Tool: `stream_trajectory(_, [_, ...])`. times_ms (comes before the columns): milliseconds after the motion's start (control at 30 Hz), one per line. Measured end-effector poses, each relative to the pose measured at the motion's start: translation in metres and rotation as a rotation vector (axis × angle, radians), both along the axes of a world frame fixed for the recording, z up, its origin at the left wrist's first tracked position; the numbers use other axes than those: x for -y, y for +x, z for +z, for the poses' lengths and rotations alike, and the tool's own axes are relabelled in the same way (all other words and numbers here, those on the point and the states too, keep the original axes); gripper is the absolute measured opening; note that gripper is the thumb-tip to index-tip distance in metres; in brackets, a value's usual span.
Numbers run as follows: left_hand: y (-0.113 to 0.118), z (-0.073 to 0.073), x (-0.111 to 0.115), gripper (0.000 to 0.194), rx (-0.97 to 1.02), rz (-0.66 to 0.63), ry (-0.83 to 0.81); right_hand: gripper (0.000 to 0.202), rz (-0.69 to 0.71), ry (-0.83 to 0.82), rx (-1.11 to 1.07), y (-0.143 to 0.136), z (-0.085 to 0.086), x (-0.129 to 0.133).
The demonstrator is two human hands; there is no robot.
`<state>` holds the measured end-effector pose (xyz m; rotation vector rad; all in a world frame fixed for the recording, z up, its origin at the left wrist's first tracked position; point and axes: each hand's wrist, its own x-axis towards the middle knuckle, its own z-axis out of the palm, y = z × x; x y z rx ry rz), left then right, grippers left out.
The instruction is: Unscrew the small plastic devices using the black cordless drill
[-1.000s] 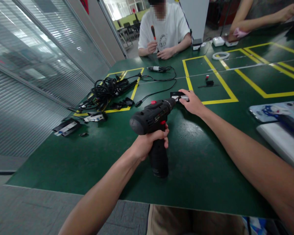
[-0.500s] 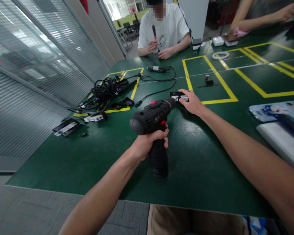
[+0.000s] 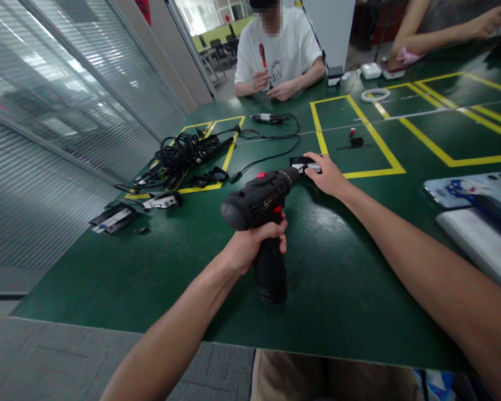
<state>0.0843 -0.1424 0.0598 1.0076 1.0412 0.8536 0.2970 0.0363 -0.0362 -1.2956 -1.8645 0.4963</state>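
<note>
My left hand (image 3: 250, 243) is wrapped round the grip of a black cordless drill (image 3: 256, 200) with red buttons. The drill points away from me, its chuck close to a small black and white device (image 3: 299, 161) on the table. Where the bit meets the device is too small to make out. My right hand (image 3: 326, 174) is closed on the right end of that device, fingers over its top and thumb on the near side. Part of the device is hidden by the chuck and my fingers.
Tangled black cables (image 3: 187, 150) lie at the left, with black and white parts (image 3: 114, 218) nearer. A corded tool (image 3: 267, 118) rests beyond the drill. Across the green table (image 3: 183, 278) a person holds a screwdriver (image 3: 263, 54). A phone (image 3: 471, 188) lies at the right.
Both my hands, the drill and the device look the same as before. Across the table, the person's screwdriver has turned slightly in the hand.
</note>
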Motion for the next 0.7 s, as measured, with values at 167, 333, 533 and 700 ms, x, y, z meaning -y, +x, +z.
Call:
stream_trajectory(167, [-0.0007, -0.0012, 0.0001, 0.027, 0.015, -0.004, 0.001, 0.049, -0.004, -0.009, -0.004, -0.0002, -0.0001, 0.0000])
stream_trajectory(333, [-0.0013, -0.0022, -0.0004, 0.026, 0.016, -0.013, 0.013, 0.049, 0.004, -0.016, -0.009, 0.0003, 0.0005, 0.0005])
stream_trajectory(533, [-0.0013, -0.0015, -0.0008, 0.026, 0.006, -0.015, 0.013, 0.049, 0.002, -0.019, -0.008, 0.0009, 0.0005, 0.0000])
stream_trajectory(700, [-0.0010, -0.0011, -0.0007, 0.024, 0.011, -0.023, 0.015, 0.048, 0.002, -0.018, -0.008, 0.0003, 0.0008, 0.0002])
